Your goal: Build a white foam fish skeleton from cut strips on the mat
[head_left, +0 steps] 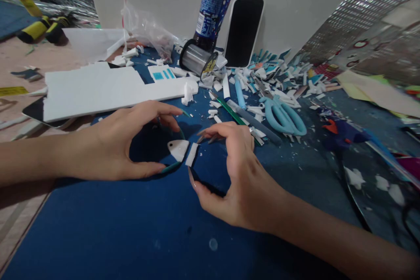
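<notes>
A small white fish-head-shaped piece [177, 150] with a black dot for an eye lies on the blue mat [131, 227]. My left hand [129, 140] curves around it, the long green nails of thumb and fingers closing at its lower and upper edges. Just right of it, a narrow gap away, is a short white strip [192, 154]. The long nails of my right hand [234, 175] pinch that strip at its two ends. Both pieces look flat on the mat.
White foam board [95, 89] lies behind my left hand. Beyond are a wire spool [198, 59], a cola bottle [215, 8], a leaning phone [244, 33] and heaped white scraps. Light-blue scissors [285, 116], a green pen-like tool [231, 111] and a glue gun [344, 133] lie rightward.
</notes>
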A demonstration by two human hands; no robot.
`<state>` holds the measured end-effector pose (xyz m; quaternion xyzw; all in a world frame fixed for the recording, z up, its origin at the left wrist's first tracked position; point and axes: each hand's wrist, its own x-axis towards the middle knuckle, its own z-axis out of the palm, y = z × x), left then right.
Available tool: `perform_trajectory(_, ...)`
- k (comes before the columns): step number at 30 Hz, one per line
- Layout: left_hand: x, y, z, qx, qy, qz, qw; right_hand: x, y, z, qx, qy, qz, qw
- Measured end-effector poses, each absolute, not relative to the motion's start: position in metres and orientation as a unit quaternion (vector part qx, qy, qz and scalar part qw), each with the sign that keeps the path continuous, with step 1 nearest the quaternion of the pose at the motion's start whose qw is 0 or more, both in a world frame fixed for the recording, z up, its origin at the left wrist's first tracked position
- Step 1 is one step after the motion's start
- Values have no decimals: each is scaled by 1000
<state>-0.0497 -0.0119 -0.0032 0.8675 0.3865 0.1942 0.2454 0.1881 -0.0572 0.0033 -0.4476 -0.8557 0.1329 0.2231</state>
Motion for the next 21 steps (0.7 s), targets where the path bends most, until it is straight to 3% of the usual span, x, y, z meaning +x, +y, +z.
perform_trajectory(21,-50,-12,-4,874,373,197,239,190,-57,1,-447,-856,129,225)
